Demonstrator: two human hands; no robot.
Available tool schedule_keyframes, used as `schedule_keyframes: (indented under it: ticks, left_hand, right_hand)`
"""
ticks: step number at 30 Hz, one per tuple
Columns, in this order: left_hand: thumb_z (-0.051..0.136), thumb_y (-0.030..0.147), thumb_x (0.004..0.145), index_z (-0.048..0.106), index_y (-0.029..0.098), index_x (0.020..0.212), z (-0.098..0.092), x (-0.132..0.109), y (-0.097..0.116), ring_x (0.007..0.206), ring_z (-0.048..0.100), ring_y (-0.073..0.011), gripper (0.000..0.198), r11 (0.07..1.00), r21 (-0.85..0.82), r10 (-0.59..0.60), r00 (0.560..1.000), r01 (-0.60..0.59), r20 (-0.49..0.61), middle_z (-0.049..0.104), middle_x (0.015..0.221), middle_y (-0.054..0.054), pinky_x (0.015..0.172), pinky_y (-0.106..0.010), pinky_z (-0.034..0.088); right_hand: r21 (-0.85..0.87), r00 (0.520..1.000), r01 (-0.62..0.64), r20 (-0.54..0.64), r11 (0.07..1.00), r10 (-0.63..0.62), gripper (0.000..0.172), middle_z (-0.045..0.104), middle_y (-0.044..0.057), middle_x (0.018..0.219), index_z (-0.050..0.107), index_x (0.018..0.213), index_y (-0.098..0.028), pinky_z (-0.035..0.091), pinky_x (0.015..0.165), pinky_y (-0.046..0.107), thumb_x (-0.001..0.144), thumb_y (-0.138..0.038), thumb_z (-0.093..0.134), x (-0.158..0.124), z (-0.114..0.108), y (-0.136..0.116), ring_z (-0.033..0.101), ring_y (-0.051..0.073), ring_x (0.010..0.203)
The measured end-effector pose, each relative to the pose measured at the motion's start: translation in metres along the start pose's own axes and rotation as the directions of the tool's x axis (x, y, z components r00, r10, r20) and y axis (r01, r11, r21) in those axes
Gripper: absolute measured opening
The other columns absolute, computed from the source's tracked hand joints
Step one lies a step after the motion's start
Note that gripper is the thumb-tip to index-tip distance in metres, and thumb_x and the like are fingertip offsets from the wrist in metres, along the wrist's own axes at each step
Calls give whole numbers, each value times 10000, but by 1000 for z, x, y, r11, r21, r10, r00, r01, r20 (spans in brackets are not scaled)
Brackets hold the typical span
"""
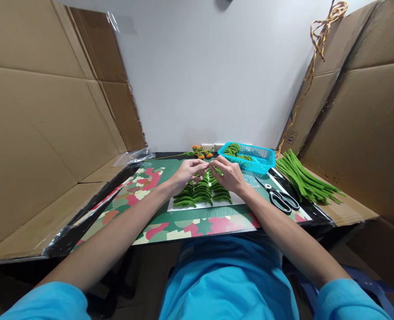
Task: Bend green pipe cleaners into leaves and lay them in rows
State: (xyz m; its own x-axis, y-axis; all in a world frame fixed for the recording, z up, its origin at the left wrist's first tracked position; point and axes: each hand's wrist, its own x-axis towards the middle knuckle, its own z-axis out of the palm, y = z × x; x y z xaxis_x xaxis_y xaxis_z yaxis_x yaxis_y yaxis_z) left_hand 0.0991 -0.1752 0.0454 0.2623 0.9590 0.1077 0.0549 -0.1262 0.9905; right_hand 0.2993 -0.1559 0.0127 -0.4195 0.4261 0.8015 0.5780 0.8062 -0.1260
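Observation:
My left hand [187, 172] and my right hand [228, 174] meet over a white sheet [238, 200] on the patterned mat [197, 224]. Both pinch a green fuzzy pipe-cleaner piece [207, 169] between their fingertips. Under the hands lie three rows of bent green pipe-cleaner leaves [202, 193] on the white sheet. The fingers of both hands are closed around the piece.
A blue basket [261, 161] with green pieces stands behind the right hand. Black scissors [281, 199] lie to the right, beside a bundle of straight green stems [303, 178]. An orange and green pipe-cleaner flower [200, 152] lies at the back. Cardboard walls stand on both sides.

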Motion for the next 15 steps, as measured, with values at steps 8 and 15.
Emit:
schedule_keyframes:
  ticks: [8,15]
  left_hand:
    - [869,586,746,672,141,870,4,-2,-4,471,574,-104,502,974,133,184,983,-183,4,623,665,-5,393,-194,356]
    - [598,291,968,682,165,938,-1,-7,0,609,611,-134,154,486,719,574,802,-497,166,695,783,-39,582,-240,449]
  right_hand:
    - [552,954,-286,83,784,289,279,556,23,775,669,801,-218,383,642,289,945,-457,652,4,4,-9,454,156,651]
    - [680,887,-461,330,571,323,449,360,-48,565,516,663,-220,285,413,272,937,-572,470,12,17,-4,255,96,423]
